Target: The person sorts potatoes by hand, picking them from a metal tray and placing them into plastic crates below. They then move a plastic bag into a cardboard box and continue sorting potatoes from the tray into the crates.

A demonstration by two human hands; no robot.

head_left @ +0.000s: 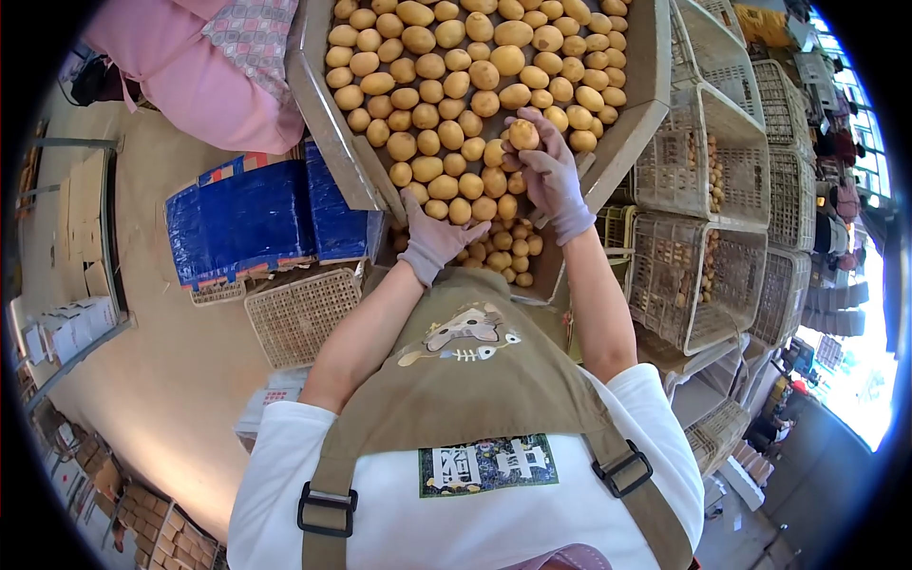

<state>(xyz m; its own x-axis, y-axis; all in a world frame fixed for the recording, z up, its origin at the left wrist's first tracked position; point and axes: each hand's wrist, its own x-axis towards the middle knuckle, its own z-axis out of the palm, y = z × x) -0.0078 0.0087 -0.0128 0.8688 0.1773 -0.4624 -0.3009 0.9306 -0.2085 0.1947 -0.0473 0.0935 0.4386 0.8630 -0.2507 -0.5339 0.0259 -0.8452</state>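
Note:
A big sloped tray (328,114) holds several yellow-brown round fruits (446,66). My right hand (551,176), in a grey glove, grips one fruit (523,135) at the tray's lower right part. My left hand (432,237), also gloved, rests at the tray's narrow outlet, touching the fruits there. Below the outlet a box (551,275) holds more of the same fruits (508,249). I wear a brown apron over a white shirt.
Stacked plastic baskets (703,161) with some fruit stand to the right. A blue-wrapped bundle (252,218) and a flat basket (299,318) lie to the left. A person in pink (204,66) stands at the upper left. Cardboard boxes (142,522) line the floor's left edge.

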